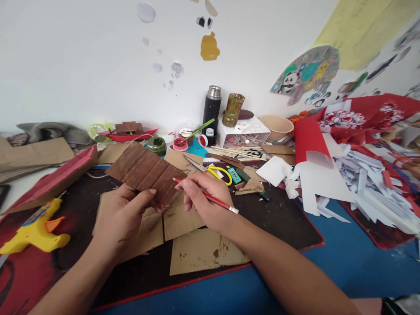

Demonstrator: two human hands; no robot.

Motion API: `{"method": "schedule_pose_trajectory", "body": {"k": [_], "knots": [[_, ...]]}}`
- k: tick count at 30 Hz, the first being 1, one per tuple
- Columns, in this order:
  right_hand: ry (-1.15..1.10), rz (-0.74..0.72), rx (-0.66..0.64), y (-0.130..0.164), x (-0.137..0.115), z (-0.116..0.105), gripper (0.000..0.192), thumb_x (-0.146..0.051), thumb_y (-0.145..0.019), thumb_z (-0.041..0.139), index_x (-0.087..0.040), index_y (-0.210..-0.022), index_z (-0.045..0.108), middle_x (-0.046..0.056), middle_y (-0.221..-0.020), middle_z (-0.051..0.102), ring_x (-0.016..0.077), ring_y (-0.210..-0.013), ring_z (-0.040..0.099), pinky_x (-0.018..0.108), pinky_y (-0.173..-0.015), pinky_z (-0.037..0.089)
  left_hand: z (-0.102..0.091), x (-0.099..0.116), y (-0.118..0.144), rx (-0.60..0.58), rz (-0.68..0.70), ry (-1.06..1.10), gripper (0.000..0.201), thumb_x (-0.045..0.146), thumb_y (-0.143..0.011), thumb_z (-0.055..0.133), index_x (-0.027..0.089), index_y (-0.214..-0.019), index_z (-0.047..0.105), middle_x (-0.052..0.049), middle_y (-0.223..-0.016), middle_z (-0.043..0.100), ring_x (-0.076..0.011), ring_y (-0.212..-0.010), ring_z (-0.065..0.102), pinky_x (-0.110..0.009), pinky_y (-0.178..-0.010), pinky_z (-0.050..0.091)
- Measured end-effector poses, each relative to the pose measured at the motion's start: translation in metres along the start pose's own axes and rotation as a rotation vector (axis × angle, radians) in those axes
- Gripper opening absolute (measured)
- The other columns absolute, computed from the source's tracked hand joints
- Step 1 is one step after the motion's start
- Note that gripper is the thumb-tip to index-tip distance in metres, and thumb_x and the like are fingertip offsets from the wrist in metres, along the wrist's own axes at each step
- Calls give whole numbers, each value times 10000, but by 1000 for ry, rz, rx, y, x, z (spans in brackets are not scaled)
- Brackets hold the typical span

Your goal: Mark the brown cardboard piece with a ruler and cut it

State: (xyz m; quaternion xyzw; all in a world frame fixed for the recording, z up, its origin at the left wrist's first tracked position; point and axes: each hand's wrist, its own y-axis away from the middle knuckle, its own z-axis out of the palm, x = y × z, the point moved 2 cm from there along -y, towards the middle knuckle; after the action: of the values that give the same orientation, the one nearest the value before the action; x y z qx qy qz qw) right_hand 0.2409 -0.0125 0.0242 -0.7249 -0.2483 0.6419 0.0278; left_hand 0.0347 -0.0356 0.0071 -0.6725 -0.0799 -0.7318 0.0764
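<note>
Yellow plastic forms the body of the glue gun with an orange trigger, lying at far left on the black-and-red cloth mat; the left arm is best held clear of its cord and nozzle. Next comes the person's left hand, reaching in from the lower left. It grasps the lower edge of a brown-painted rectangular board with ridges across it, thumb pressed on the upper face, other fingers tucked underneath. That board is tilted, above flat pieces of tan cardboard. An edge pinch leaves the far corner free to dip, so a steady mark would, I judge, come easier with the board laid flat and fingers spread on it. Farther right, a slim red pencil with a white end slants, its point over the board's right part; whether it touches, I cannot tell. Light strokes should suit the ridged surface. The person's right hand grips the pencil between thumb and bent fingers, its forearm slanting in from the lower right. Just beyond lie yellow-handled metal scissors, near enough to knock.
</note>
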Motion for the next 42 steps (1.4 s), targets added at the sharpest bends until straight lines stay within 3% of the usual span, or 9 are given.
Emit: {"method": "schedule_pose_trajectory", "body": {"k": [14,22,30,36,42], "knots": [[15,34,-5,0,-2,-1,459,-607,-1149,568,-239,-1018,810,-11,-685,732,151,-656,728,285,-669,590,2,3,1,28,-49,66,248,345,-662,925,211,-822,791,-25,-746,757,-193,-649,653,-303,-545,551],[-187,103,83,-2,3,-2,576,-747,-1081,595,-210,-1013,790,-15,-670,685,131,-549,670,268,-554,543,7,8,-6,145,-140,236,236,249,-518,909,191,-633,711,6,-607,673,-148,-505,612,-272,-459,518],[-283,238,97,-12,16,-6,570,-759,-1011,687,-196,-983,775,-12,-721,682,116,-537,678,216,-466,455,6,12,-5,173,-122,307,233,219,-520,896,207,-662,712,26,-621,688,-137,-503,606,-255,-455,506],[-244,266,6,-11,24,1,567,-765,-1002,682,-202,-981,746,-7,-790,692,114,-558,682,210,-458,455,9,15,-2,91,-120,331,257,222,-524,946,206,-706,765,5,-681,724,-153,-555,644,-268,-489,550],[-236,238,-20,-9,26,4,542,-746,-996,713,-215,-899,674,-24,-765,686,104,-548,672,206,-485,471,14,9,5,-29,-84,235,288,340,-635,991,200,-828,830,-63,-827,801,-195,-668,716,-315,-600,629]]}}
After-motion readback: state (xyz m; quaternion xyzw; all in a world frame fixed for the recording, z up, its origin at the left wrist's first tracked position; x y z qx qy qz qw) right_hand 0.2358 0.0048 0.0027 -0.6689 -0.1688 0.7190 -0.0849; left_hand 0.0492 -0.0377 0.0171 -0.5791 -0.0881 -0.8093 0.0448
